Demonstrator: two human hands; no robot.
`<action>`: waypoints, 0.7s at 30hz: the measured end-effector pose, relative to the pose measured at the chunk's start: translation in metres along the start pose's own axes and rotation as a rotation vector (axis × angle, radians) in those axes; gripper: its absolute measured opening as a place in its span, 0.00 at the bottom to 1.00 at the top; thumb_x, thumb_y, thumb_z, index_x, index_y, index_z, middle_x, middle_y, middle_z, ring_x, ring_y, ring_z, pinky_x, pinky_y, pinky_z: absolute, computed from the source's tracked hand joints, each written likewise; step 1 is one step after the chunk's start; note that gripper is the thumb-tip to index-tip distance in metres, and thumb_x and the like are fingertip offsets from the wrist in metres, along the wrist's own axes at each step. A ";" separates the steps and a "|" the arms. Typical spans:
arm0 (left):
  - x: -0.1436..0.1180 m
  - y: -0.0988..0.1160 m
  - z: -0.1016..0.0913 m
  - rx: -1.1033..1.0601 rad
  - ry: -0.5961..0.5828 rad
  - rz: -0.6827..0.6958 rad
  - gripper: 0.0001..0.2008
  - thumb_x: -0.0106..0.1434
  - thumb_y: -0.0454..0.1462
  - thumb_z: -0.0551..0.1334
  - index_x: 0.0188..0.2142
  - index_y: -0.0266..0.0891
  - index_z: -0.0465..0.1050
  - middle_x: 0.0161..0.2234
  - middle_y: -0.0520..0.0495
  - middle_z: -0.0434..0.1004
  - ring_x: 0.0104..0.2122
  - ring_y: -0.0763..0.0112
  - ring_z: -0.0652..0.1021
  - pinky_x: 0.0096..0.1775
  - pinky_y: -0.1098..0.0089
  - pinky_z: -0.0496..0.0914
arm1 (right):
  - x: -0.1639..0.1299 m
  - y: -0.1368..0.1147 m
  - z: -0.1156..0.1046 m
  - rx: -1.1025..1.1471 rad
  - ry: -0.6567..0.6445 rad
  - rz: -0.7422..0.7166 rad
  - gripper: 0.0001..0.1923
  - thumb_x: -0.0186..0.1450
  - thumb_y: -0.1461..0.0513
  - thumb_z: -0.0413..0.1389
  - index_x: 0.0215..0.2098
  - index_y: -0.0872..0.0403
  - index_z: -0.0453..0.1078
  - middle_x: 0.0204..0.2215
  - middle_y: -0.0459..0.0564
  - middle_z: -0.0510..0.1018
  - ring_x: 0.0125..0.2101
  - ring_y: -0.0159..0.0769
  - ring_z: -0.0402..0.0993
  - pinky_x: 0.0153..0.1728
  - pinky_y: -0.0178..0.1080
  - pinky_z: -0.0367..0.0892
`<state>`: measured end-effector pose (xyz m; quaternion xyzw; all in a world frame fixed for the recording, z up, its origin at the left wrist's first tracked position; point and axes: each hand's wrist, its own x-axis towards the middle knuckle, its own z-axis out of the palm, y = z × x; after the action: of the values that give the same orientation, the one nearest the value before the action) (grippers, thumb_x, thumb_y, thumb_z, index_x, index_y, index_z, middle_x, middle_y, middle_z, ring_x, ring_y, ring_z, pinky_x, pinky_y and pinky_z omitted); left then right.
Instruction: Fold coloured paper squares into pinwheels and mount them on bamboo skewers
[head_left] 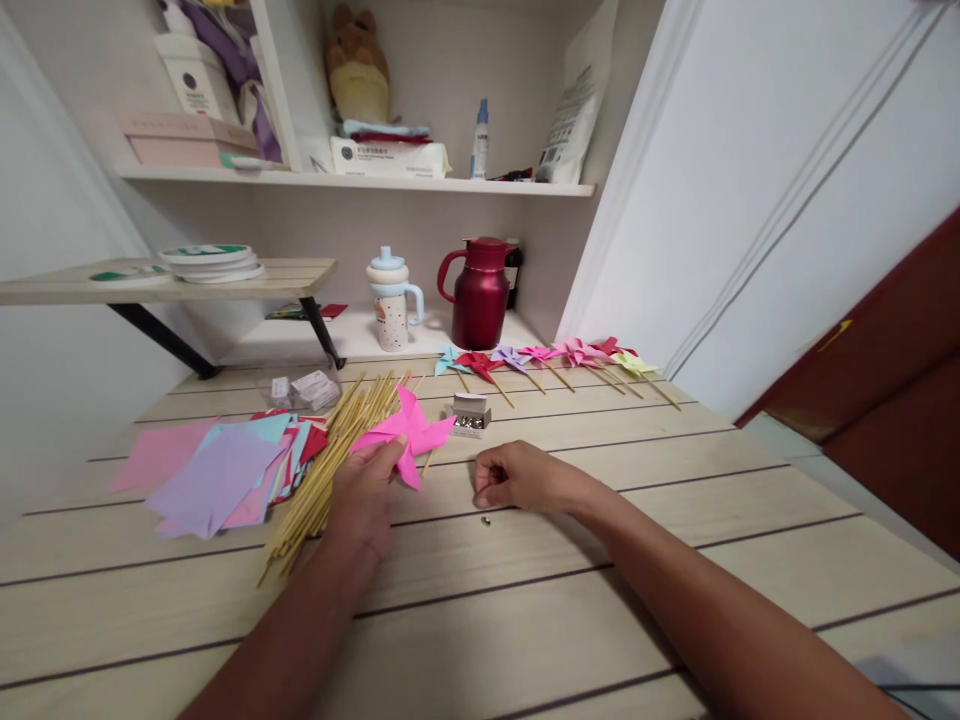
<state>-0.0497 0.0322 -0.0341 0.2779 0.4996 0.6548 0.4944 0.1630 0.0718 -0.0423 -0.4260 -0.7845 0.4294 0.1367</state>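
My left hand [367, 495] holds a pink paper pinwheel [407, 431] just above the wooden table [525, 600], next to a pile of bamboo sticks [330, 455]. My right hand [517, 477] rests on the table to the right with its fingers curled; whether it pinches anything is hidden. A small metal pin [484, 520] lies just in front of it. A small open box of pins [469, 416] stands behind the hands.
Coloured paper squares [214, 470] lie spread at the left. A row of finished pinwheels [555, 358] lines the far edge. Behind stand a red jug [480, 295] and a spouted cup [390, 300]. A clear plastic bag [300, 390] lies near the sticks.
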 end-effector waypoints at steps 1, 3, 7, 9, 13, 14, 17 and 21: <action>0.000 0.000 0.000 0.000 0.001 -0.003 0.13 0.40 0.42 0.73 0.20 0.36 0.75 0.20 0.54 0.73 0.25 0.74 0.68 0.32 0.72 0.62 | -0.001 0.000 -0.001 0.012 -0.003 -0.007 0.03 0.56 0.62 0.61 0.29 0.54 0.75 0.25 0.43 0.78 0.26 0.31 0.70 0.27 0.31 0.61; 0.001 0.000 0.000 -0.003 0.005 -0.008 0.13 0.40 0.41 0.73 0.21 0.36 0.76 0.21 0.53 0.74 0.26 0.74 0.68 0.33 0.72 0.62 | -0.003 0.001 -0.004 0.036 -0.023 -0.023 0.05 0.58 0.63 0.58 0.31 0.55 0.76 0.26 0.44 0.78 0.27 0.31 0.71 0.28 0.31 0.62; 0.002 -0.001 -0.001 -0.011 -0.001 -0.011 0.13 0.39 0.41 0.74 0.20 0.36 0.76 0.21 0.54 0.73 0.26 0.74 0.69 0.33 0.72 0.63 | -0.007 0.003 -0.008 0.065 -0.073 -0.032 0.05 0.57 0.63 0.59 0.30 0.56 0.76 0.26 0.45 0.79 0.28 0.32 0.72 0.29 0.32 0.63; 0.002 -0.001 -0.002 -0.011 -0.006 -0.011 0.13 0.39 0.41 0.74 0.19 0.36 0.75 0.20 0.54 0.73 0.25 0.74 0.68 0.33 0.72 0.63 | -0.009 0.004 -0.008 0.066 -0.084 -0.028 0.05 0.56 0.62 0.62 0.30 0.56 0.76 0.26 0.45 0.79 0.28 0.32 0.72 0.29 0.32 0.63; 0.001 -0.001 -0.001 -0.011 -0.012 -0.015 0.12 0.40 0.41 0.74 0.20 0.36 0.76 0.21 0.54 0.73 0.25 0.75 0.69 0.32 0.72 0.63 | -0.011 0.006 -0.005 0.062 -0.115 -0.032 0.07 0.54 0.61 0.65 0.30 0.55 0.76 0.25 0.44 0.78 0.28 0.32 0.71 0.28 0.31 0.63; 0.000 0.000 -0.001 -0.011 -0.014 -0.017 0.12 0.41 0.41 0.73 0.20 0.36 0.76 0.20 0.54 0.73 0.25 0.75 0.69 0.32 0.73 0.63 | -0.011 0.006 -0.006 0.061 -0.124 -0.035 0.07 0.54 0.61 0.65 0.30 0.54 0.76 0.26 0.44 0.78 0.28 0.32 0.71 0.28 0.31 0.63; -0.002 0.003 0.001 -0.009 -0.017 -0.020 0.10 0.41 0.39 0.73 0.18 0.37 0.74 0.18 0.55 0.71 0.23 0.75 0.68 0.30 0.73 0.62 | -0.013 0.001 -0.007 0.056 -0.144 -0.050 0.06 0.54 0.63 0.65 0.31 0.54 0.76 0.27 0.43 0.78 0.28 0.31 0.71 0.29 0.31 0.63; -0.005 0.007 0.004 -0.007 -0.020 -0.012 0.11 0.40 0.38 0.73 0.17 0.37 0.73 0.18 0.55 0.70 0.23 0.75 0.67 0.29 0.73 0.62 | -0.016 -0.010 -0.008 -0.035 -0.125 -0.075 0.09 0.50 0.64 0.68 0.30 0.53 0.75 0.28 0.42 0.76 0.29 0.30 0.68 0.30 0.32 0.62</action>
<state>-0.0471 0.0285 -0.0261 0.2797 0.4940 0.6509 0.5040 0.1714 0.0608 -0.0272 -0.3709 -0.8143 0.4360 0.0961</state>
